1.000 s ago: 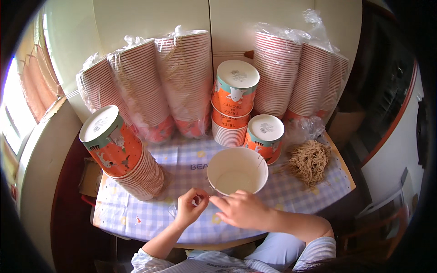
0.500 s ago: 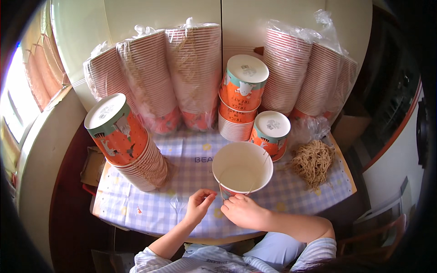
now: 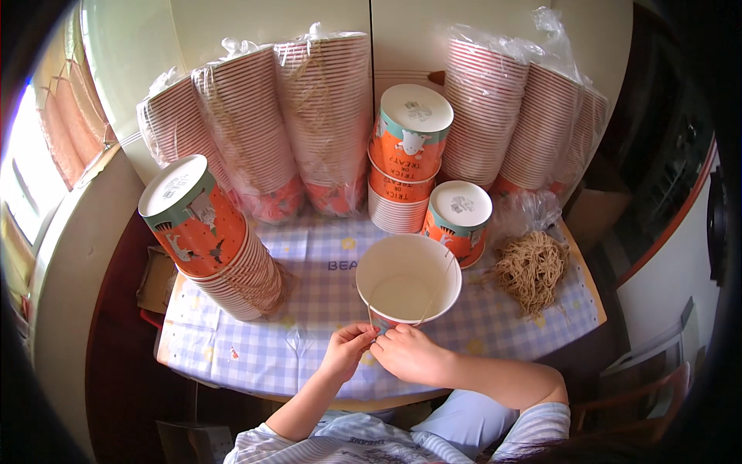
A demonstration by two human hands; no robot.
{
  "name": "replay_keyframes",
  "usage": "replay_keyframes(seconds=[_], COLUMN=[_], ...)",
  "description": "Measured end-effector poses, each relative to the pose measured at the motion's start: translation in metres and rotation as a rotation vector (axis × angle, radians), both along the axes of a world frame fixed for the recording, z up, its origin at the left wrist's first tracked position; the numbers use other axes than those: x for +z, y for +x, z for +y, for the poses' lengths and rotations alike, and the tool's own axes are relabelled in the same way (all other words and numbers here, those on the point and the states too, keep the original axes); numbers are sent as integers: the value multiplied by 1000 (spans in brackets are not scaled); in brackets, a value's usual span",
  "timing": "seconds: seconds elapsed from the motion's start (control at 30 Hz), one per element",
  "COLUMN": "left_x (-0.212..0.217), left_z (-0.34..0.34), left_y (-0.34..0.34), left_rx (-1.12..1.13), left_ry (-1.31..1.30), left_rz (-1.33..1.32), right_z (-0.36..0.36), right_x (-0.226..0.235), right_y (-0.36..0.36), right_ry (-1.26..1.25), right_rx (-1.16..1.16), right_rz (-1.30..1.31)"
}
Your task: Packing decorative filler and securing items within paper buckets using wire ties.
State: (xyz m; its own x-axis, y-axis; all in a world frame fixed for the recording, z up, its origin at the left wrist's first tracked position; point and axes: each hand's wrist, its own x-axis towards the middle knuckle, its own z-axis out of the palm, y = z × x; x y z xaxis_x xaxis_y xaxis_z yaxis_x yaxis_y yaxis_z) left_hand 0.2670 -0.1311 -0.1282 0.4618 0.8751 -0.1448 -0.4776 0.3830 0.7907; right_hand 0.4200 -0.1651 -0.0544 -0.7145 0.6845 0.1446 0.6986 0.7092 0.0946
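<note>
So the person is sitting at a small table [image 3: 255,348] with a blue-and-white checked cloth, and both hands are right at the near edge, close together and almost touching. The left hand [image 3: 345,349] and the right hand [image 3: 410,353] are each pinched on the thin string [image 3: 437,290] that runs up and over the rim of an open paper cup [image 3: 408,278]. That cup stands upright just in front of the hands, near the middle of the table, white inside, orange on the outside where it peeks out below the rim. The right hand looks like it's touching the cup's lower wall too, but I can't tell for sure.

Just behind the cup on the right is a short orange cup stack [image 3: 457,220], upside down with its white bottom up, and behind that a taller upside-down stack [image 3: 408,155]. To the right lies a loose pile of tan strings [image 3: 532,268]. On the left a leaning stack of orange cups [image 3: 209,236] tilts toward the window side. All along the back wall there are tall cup sleeves in clear plastic wrap [image 3: 325,116], packed side by side.
</note>
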Motion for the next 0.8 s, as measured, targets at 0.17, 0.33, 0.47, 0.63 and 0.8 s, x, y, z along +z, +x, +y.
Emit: replay_keyframes(seconds=[0.17,0.33,0.47,0.63,0.8], left_x=[1,6,13,16,16], left_z=[2,7,14,14,2], left_y=[-1,-3,-1,4,15], left_rx=[-32,-4,0,-40,-53], left_ry=[-77,-65,-41,-6,-16], left_rz=[-50,-24,-29,-26,-55], right_z=[7,8,7,16,28], right_x=[-4,6,15,20,34], right_y=[0,3,7,17,31], right_ry=[-70,-203,-298,-522,-750], right_rx=[73,105,102,58,-166], right_rz=[74,-16,-136,-236,-212])
